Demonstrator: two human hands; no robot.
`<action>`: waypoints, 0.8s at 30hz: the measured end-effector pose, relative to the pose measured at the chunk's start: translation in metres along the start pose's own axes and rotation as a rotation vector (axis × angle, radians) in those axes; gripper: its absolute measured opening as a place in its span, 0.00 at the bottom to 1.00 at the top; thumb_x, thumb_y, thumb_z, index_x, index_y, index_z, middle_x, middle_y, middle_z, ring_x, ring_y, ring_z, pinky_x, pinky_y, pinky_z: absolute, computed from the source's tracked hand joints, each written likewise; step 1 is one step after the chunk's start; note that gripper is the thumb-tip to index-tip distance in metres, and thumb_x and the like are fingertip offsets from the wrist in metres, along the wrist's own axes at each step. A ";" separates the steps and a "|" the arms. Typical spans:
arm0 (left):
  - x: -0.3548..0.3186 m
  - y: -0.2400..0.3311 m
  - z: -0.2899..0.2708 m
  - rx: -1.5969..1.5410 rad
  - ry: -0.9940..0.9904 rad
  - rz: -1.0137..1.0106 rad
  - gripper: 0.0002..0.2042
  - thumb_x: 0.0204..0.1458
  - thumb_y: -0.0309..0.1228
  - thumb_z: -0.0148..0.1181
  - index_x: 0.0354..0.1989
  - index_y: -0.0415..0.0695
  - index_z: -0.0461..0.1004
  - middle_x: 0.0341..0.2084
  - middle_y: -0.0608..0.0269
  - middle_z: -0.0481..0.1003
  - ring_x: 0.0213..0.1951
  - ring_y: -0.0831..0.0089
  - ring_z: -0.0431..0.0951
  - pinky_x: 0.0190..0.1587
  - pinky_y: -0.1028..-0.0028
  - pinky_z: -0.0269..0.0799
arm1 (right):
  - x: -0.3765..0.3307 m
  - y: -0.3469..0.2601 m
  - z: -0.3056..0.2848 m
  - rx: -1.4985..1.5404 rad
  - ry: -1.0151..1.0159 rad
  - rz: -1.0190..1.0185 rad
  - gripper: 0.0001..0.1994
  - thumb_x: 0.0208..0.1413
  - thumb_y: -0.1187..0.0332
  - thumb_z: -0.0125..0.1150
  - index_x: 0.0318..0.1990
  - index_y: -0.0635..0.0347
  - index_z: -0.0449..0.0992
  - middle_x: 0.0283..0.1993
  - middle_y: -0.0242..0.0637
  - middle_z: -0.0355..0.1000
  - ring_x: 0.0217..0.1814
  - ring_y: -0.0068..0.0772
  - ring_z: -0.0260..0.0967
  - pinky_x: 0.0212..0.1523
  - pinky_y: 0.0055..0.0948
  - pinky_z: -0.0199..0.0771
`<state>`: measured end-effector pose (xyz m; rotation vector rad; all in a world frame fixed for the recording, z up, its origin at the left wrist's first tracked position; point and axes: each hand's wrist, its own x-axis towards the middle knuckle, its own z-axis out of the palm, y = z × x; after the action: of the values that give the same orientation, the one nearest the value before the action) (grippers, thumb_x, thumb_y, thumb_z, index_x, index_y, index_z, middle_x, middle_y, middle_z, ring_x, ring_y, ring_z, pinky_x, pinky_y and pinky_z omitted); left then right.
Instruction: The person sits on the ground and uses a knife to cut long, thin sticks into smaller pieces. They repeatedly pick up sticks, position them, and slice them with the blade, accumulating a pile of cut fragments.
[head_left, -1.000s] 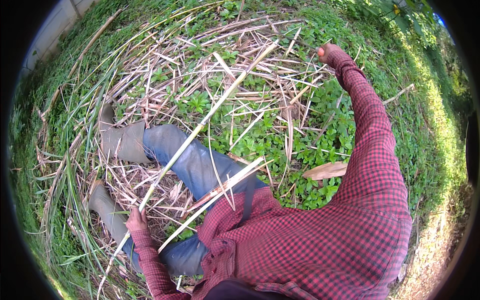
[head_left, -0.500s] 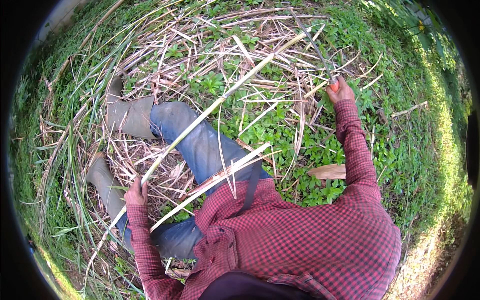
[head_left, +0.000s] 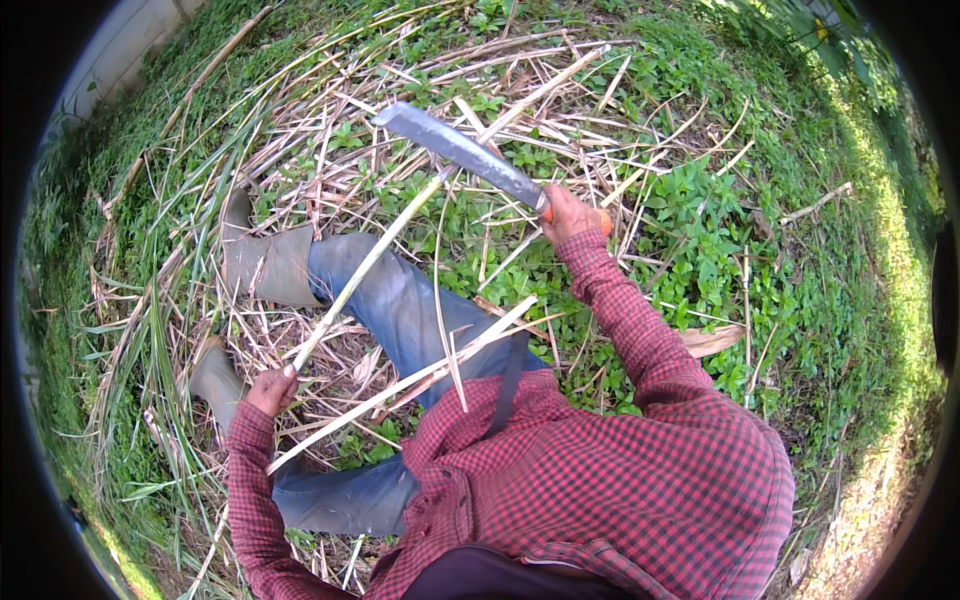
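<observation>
My left hand [head_left: 272, 390] is closed around the lower end of a long, pale green plant stalk [head_left: 372, 270]. From there the stalk slants up and to the right over my bent leg. In my right hand [head_left: 575, 215] is a machete [head_left: 462, 150], gripped by its orange handle. Its broad grey blade points to the upper left and crosses the stalk; whether it touches or has cut through, I cannot tell. Past the blade, a pale length [head_left: 550, 90] runs on in nearly the same line. A split pale stalk [head_left: 430, 372] lies across my thigh.
My legs in blue trousers [head_left: 375, 285] and rubber boots [head_left: 268, 265] stretch to the left. Dry strips and cut stalks [head_left: 330, 150] litter the green ground plants. Long green leaves [head_left: 155, 320] lie at the left. A brown dry husk [head_left: 712, 340] rests beside my right arm.
My right hand has swung left, bringing the machete from the upper right across the stalk. My left hand still holds the stalk and has shifted slightly downward.
</observation>
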<state>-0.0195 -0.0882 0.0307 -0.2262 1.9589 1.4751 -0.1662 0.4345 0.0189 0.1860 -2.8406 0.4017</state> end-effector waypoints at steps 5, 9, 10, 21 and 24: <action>0.004 -0.013 -0.003 -0.025 -0.075 -0.154 0.25 0.56 0.53 0.46 0.15 0.47 0.61 0.07 0.76 0.53 0.08 0.84 0.47 0.11 0.80 0.39 | 0.040 0.055 -0.019 -0.065 -0.008 0.513 0.18 0.47 0.63 0.59 0.45 0.54 0.63 0.33 0.47 0.74 0.36 0.49 0.73 0.38 0.44 0.72; 0.007 -0.025 0.000 -0.020 0.002 -0.051 0.24 0.57 0.51 0.46 0.16 0.46 0.61 0.08 0.75 0.55 0.09 0.85 0.49 0.12 0.81 0.41 | 0.019 0.044 -0.035 -0.142 -0.179 0.114 0.18 0.45 0.65 0.60 0.44 0.53 0.63 0.37 0.41 0.71 0.38 0.46 0.72 0.38 0.43 0.72; 0.004 -0.023 0.000 -0.022 0.018 -0.053 0.23 0.57 0.50 0.47 0.16 0.46 0.61 0.08 0.75 0.55 0.08 0.85 0.49 0.11 0.81 0.41 | 0.014 0.050 -0.032 -0.177 -0.149 -0.032 0.19 0.45 0.65 0.60 0.44 0.53 0.63 0.37 0.40 0.70 0.38 0.45 0.72 0.38 0.43 0.72; -0.007 -0.050 -0.004 -0.024 0.056 -0.092 0.21 0.57 0.47 0.48 0.18 0.45 0.64 0.09 0.76 0.56 0.10 0.85 0.51 0.13 0.81 0.43 | 0.053 0.097 -0.036 -0.202 -0.169 0.455 0.19 0.49 0.60 0.57 0.50 0.49 0.65 0.41 0.44 0.73 0.44 0.48 0.72 0.45 0.43 0.72; -0.004 -0.018 -0.001 -0.094 -0.024 -0.137 0.22 0.57 0.48 0.48 0.18 0.44 0.64 0.08 0.77 0.54 0.10 0.85 0.50 0.13 0.81 0.42 | 0.043 0.086 -0.040 -0.205 -0.133 0.172 0.20 0.47 0.61 0.58 0.48 0.49 0.63 0.39 0.42 0.73 0.41 0.46 0.73 0.43 0.42 0.73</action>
<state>-0.0082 -0.0960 0.0190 -0.3752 1.8201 1.4744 -0.2119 0.5239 0.0461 -0.0747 -3.0153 0.1331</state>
